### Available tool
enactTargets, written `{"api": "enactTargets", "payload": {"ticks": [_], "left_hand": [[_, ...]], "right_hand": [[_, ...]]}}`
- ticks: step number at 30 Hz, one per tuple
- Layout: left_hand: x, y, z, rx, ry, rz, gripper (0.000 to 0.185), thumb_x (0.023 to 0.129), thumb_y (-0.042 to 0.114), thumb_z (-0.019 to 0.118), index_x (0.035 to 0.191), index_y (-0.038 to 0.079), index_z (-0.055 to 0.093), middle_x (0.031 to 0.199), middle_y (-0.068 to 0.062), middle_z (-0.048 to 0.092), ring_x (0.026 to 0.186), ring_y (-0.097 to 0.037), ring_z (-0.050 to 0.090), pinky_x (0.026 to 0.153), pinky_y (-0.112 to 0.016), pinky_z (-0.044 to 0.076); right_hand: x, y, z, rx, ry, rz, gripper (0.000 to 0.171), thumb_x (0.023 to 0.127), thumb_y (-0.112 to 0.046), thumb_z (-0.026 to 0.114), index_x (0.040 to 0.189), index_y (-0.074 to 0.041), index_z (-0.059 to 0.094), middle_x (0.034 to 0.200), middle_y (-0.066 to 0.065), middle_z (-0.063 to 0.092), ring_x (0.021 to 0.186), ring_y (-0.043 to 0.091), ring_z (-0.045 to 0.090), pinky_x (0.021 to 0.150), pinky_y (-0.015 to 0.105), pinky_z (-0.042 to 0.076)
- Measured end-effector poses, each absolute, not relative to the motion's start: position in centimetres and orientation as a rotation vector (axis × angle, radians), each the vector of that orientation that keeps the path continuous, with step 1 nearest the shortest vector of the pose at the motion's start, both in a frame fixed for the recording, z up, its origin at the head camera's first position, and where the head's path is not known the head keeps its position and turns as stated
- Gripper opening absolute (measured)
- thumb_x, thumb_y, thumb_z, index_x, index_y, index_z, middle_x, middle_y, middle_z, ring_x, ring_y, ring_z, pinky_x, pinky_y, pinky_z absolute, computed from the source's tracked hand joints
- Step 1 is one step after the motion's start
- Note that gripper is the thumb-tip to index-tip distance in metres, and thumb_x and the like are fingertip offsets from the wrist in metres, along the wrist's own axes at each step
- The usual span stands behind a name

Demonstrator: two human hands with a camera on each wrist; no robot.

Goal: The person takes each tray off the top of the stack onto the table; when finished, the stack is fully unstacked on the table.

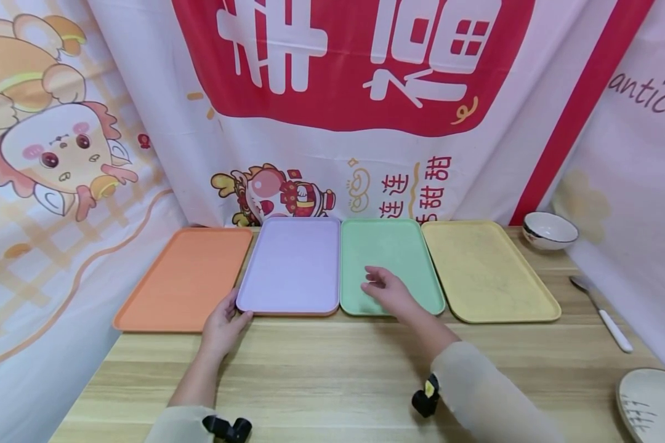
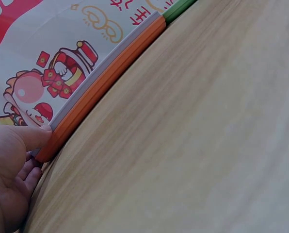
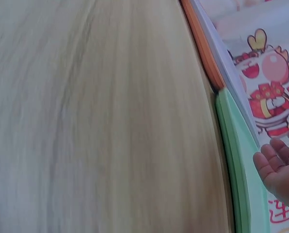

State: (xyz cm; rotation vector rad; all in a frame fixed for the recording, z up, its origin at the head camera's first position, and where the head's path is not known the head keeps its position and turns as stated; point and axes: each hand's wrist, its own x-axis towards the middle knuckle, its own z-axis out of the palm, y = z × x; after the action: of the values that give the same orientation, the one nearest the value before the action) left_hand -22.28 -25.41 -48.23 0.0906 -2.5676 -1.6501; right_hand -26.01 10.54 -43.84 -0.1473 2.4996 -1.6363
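My left hand (image 1: 221, 327) is at the front left corner of the purple tray (image 1: 289, 261), its thumb and fingers holding that corner. In the left wrist view an orange tray (image 2: 103, 83) lies directly beneath the purple one, and the left thumb is on the upper rim with the fingers lower at the outer side. Above the green tray (image 1: 385, 243), my right hand (image 1: 389, 294) hovers with loosely bent fingers and holds nothing. Layered green edges (image 3: 234, 155) show beside that hand in the right wrist view.
Another orange tray (image 1: 188, 280) lies at the left and a yellow tray (image 1: 487, 271) to the right of the green one. A bowl (image 1: 550, 232), a spoon (image 1: 604, 317) and a plate (image 1: 656, 403) line the right side. Printed curtains hang behind the wooden table (image 1: 321, 375).
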Motion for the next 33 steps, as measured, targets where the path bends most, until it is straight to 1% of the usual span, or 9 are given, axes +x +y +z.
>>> {"api": "enactTargets", "payload": {"ticks": [8, 12, 14, 16, 19, 21, 26, 29, 33], "left_hand": [[-22.4, -25.5, -48.3, 0.085, -2.561, -1.663, 0.067, 0.095, 0.004, 0.062, 0.149, -0.01, 0.025, 0.154, -0.032, 0.03, 0.143, -0.043, 0.032, 0.122, -0.047, 0.029], [-22.4, -25.5, -48.3, 0.086, -2.558, -1.668, 0.067, 0.095, 0.005, 0.062, 0.15, -0.01, 0.026, 0.154, -0.032, 0.03, 0.143, -0.042, 0.032, 0.122, -0.047, 0.029], [-22.4, -25.5, -48.3, 0.084, -2.557, -1.669, 0.067, 0.095, 0.005, 0.062, 0.149, -0.01, 0.026, 0.154, -0.032, 0.031, 0.143, -0.042, 0.032, 0.122, -0.047, 0.029], [-22.4, -25.5, -48.3, 0.082, -2.557, -1.667, 0.067, 0.095, 0.005, 0.062, 0.149, -0.011, 0.026, 0.153, -0.032, 0.031, 0.143, -0.043, 0.032, 0.122, -0.047, 0.029], [-22.4, -25.4, -48.3, 0.087, -2.556, -1.665, 0.067, 0.095, 0.005, 0.062, 0.149, -0.011, 0.026, 0.153, -0.032, 0.031, 0.143, -0.043, 0.032, 0.122, -0.047, 0.029], [-22.4, -25.4, -48.3, 0.09, -2.557, -1.663, 0.067, 0.094, 0.004, 0.062, 0.149, -0.011, 0.026, 0.153, -0.032, 0.031, 0.143, -0.043, 0.032, 0.122, -0.047, 0.029], [-22.2, -25.4, -48.3, 0.095, -2.557, -1.663, 0.067, 0.094, 0.003, 0.062, 0.149, -0.011, 0.026, 0.153, -0.032, 0.031, 0.143, -0.043, 0.032, 0.122, -0.046, 0.03], [-22.3, -25.4, -48.3, 0.094, -2.556, -1.662, 0.067, 0.095, 0.004, 0.062, 0.149, -0.011, 0.026, 0.153, -0.032, 0.031, 0.143, -0.043, 0.032, 0.122, -0.046, 0.03], [-22.3, -25.5, -48.3, 0.091, -2.556, -1.66, 0.067, 0.094, 0.004, 0.062, 0.149, -0.011, 0.026, 0.153, -0.032, 0.031, 0.143, -0.043, 0.032, 0.121, -0.047, 0.03]], "right_hand": [[-25.6, 6.6, -44.3, -0.182, 2.48, -1.638, 0.05, 0.096, -0.016, 0.062, 0.142, -0.002, 0.048, 0.132, 0.02, 0.06, 0.121, 0.033, 0.058, 0.103, 0.044, 0.052], [-25.5, 5.3, -44.4, -0.229, 2.493, -1.649, 0.05, 0.094, -0.014, 0.064, 0.139, 0.001, 0.05, 0.125, 0.02, 0.062, 0.116, 0.033, 0.06, 0.099, 0.041, 0.054], [-25.5, 4.8, -44.7, -0.234, 2.503, -1.637, 0.05, 0.094, -0.014, 0.064, 0.139, 0.002, 0.05, 0.121, 0.019, 0.063, 0.112, 0.031, 0.061, 0.094, 0.036, 0.056], [-25.6, 4.5, -45.0, -0.224, 2.506, -1.621, 0.05, 0.094, -0.014, 0.064, 0.14, 0.001, 0.05, 0.119, 0.017, 0.063, 0.107, 0.027, 0.06, 0.084, 0.032, 0.057], [-25.8, 4.2, -45.3, -0.189, 2.515, -1.578, 0.052, 0.095, -0.015, 0.064, 0.142, -0.001, 0.048, 0.12, 0.015, 0.061, 0.103, 0.023, 0.059, 0.075, 0.025, 0.055], [-26.0, 4.2, -45.5, -0.18, 2.522, -1.555, 0.054, 0.095, -0.015, 0.064, 0.144, 0.0, 0.046, 0.121, 0.015, 0.06, 0.102, 0.023, 0.059, 0.073, 0.025, 0.056], [-26.3, 4.2, -45.8, -0.176, 2.536, -1.51, 0.058, 0.093, -0.011, 0.064, 0.145, 0.002, 0.043, 0.113, 0.014, 0.06, 0.103, 0.022, 0.059, 0.078, 0.027, 0.057], [-26.5, 4.3, -46.0, -0.175, 2.54, -1.494, 0.059, 0.092, -0.009, 0.065, 0.145, 0.004, 0.042, 0.111, 0.012, 0.06, 0.102, 0.021, 0.058, 0.079, 0.027, 0.056], [-26.6, 4.3, -46.1, -0.152, 2.546, -1.468, 0.057, 0.093, -0.011, 0.064, 0.144, 0.004, 0.043, 0.1, 0.008, 0.058, 0.084, 0.016, 0.054, 0.068, 0.024, 0.05]]}}
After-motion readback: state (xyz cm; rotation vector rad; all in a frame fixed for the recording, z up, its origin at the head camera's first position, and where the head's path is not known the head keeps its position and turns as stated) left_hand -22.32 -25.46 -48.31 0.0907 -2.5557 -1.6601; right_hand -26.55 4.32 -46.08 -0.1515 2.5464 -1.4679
